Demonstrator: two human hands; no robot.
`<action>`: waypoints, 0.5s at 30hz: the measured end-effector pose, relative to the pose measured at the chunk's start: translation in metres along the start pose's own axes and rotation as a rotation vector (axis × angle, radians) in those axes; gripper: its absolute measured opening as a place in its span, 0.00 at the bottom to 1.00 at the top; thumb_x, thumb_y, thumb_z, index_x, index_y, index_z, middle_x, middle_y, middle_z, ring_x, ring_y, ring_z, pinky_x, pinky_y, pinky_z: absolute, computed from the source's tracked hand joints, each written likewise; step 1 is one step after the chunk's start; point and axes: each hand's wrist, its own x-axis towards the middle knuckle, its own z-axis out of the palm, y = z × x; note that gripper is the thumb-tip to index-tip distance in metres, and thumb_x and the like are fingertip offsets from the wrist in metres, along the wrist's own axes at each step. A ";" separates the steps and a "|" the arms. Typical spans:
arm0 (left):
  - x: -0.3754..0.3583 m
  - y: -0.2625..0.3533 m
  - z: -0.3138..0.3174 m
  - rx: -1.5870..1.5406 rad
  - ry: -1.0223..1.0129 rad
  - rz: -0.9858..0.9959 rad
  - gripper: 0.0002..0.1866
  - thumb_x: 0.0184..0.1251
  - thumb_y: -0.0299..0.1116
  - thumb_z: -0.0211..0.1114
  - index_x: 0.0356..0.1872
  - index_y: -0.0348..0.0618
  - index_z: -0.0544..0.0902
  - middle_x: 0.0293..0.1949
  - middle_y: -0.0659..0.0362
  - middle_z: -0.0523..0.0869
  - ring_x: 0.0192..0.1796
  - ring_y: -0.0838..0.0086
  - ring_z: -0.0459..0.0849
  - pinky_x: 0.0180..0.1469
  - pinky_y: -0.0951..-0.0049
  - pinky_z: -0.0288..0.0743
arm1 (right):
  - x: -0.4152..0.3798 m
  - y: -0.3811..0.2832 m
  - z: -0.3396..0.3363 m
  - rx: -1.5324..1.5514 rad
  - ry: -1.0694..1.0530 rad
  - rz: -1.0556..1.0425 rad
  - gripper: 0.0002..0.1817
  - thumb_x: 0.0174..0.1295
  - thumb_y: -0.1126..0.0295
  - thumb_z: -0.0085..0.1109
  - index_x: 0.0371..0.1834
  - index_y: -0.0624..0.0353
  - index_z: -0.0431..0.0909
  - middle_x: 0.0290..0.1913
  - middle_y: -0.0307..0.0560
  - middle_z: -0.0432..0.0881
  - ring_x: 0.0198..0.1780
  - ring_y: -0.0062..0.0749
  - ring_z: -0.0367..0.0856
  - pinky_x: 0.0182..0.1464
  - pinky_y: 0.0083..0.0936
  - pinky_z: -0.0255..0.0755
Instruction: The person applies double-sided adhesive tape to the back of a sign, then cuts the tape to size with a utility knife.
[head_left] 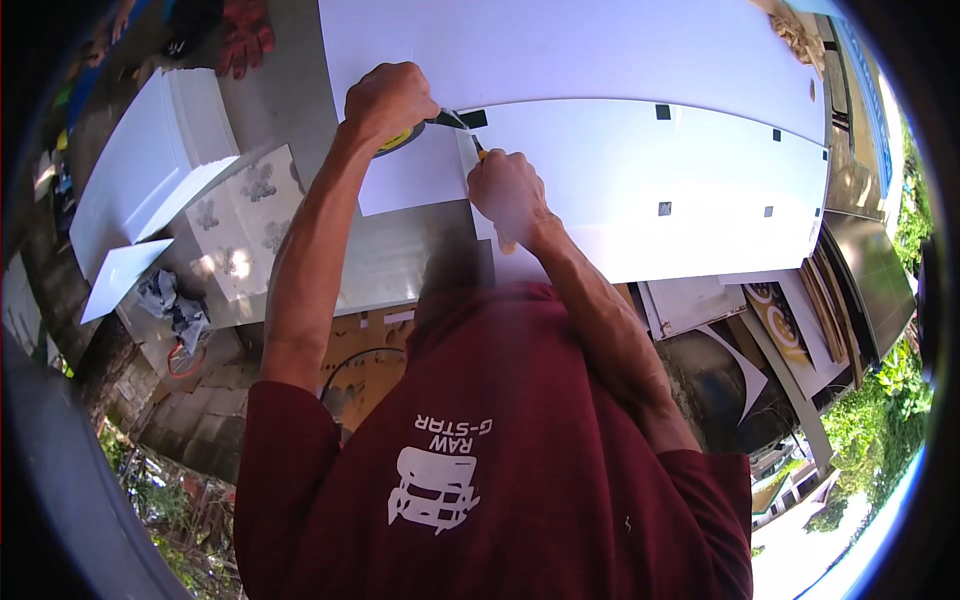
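My left hand (pixel 393 100) is closed around a round tape roll (pixel 398 141), dark with a yellow label, above the left end of a white panel (pixel 590 180). A short dark strip stretches from the roll toward a black square patch at the panel's upper left corner. My right hand (pixel 508 192) is closed on a cutter (pixel 481 154), whose yellow part shows above the fingers near the panel's left edge. Several small black patches (pixel 664 112) dot the panel. Part of a larger white sheet (pixel 570 50) lies beneath and beyond it.
White sheets are stacked (pixel 135 160) at the left, near a stained board (pixel 245 215) and crumpled grey material (pixel 175 305). Red gloves (pixel 246 38) lie at the upper left. Boards and offcuts (pixel 785 325) stand below the panel's right side.
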 end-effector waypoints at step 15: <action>-0.017 0.003 -0.018 -0.140 -0.179 -0.041 0.14 0.56 0.44 0.74 0.34 0.45 0.92 0.22 0.56 0.88 0.20 0.70 0.85 0.38 0.67 0.80 | 0.065 0.010 -0.002 -0.033 0.247 0.053 0.23 0.63 0.49 0.69 0.43 0.58 0.75 0.30 0.52 0.86 0.31 0.50 0.88 0.37 0.45 0.80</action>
